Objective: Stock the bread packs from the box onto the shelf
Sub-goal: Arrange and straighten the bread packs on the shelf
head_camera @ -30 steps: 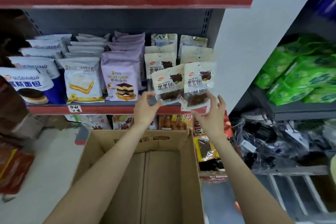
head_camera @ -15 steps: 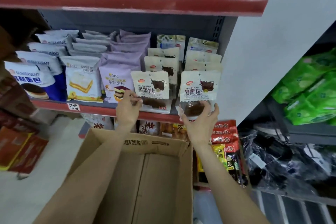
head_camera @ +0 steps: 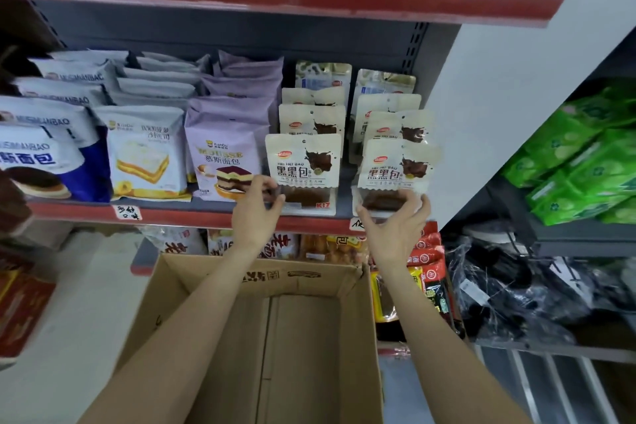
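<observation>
I have a bread pack in each hand at the front lip of the shelf [head_camera: 192, 213]. The left-hand pack [head_camera: 303, 172] stands upright with its base on the shelf edge, heading a row of the same cream packs that runs back from my fingertips; my left hand [head_camera: 256, 208] pinches its lower left corner between thumb and curled fingers, which I judge is the lightest hold that lets me square it to the row without covering its face. The right-hand pack [head_camera: 395, 175] stands at the head of the neighbouring row, and my right hand [head_camera: 395, 227] cups its clear bottom from beneath, thumb on one corner and fingers curled round the other, so the weight sits in my grasp; whether its base is fully down on the shelf I cannot tell. Just beyond my left knuckles stand purple mousse packs [head_camera: 225, 162], then white and blue ones further out. Below my wrists the cardboard box [head_camera: 261, 348] gapes open, and the part of its floor I can see is bare, so I take these two for the last of the stock.
</observation>
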The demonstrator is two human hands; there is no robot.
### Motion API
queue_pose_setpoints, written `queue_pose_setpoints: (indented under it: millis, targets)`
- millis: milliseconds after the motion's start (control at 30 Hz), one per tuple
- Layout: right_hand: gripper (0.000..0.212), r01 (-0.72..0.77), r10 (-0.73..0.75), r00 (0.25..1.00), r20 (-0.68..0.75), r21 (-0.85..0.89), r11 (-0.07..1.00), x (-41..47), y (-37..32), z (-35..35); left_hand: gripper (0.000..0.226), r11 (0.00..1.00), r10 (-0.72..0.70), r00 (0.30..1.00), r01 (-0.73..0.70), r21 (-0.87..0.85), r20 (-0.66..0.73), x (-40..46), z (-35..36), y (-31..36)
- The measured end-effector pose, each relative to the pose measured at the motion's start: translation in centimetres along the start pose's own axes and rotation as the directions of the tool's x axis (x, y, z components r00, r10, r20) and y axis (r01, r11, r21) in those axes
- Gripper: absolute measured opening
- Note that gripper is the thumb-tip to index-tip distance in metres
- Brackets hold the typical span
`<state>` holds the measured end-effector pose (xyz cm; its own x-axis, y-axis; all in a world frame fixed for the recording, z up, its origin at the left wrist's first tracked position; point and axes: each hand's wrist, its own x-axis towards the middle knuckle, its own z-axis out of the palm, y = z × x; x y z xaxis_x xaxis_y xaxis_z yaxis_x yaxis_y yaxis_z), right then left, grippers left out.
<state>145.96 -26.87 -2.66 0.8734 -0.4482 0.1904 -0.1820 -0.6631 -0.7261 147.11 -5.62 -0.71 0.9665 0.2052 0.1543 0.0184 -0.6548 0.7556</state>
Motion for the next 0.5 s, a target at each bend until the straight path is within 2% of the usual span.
queue_pose_setpoints:
  millis: [100, 200, 333, 400, 500]
  targets:
    - [0.068, 0.078, -0.077, 0.997, -0.024, 0.025, 0.997, -2.2, -0.3, -1.5, 0.03, 0.999, -0.015, 0.999, 0.013, -0.038, -0.049, -0.1, 0.1, 0.0]
    - [0.048, 0.277, -0.271, 0.96, -0.076, 0.089, 0.957, -3.0, -1.7, -3.2, 0.055, 0.993, -0.021, 0.996, 0.011, -0.114, -0.09, -0.7, 0.3, 0.4]
    - [0.032, 0.454, -0.464, 0.884, 0.047, 0.148, 0.879, -1.5, -5.4, -4.5, 0.103, 0.962, 0.023, 0.999, -0.013, -0.274, 0.034, -0.3, 1.0, 1.0]
    - [0.024, 0.566, -0.574, 0.816, 0.071, 0.109, 0.817, 0.2, -7.4, -5.1, 0.114, 0.958, 0.065, 0.995, -0.042, -0.285, 0.073, 0.3, 1.4, 1.0]
    - [0.022, 0.728, -0.718, 0.672, 0.182, 0.02, 0.686, 4.0, -9.8, -6.0, 0.115, 0.965, 0.052, 0.996, -0.031, -0.262, 0.073, 1.2, 1.7, 1.4]
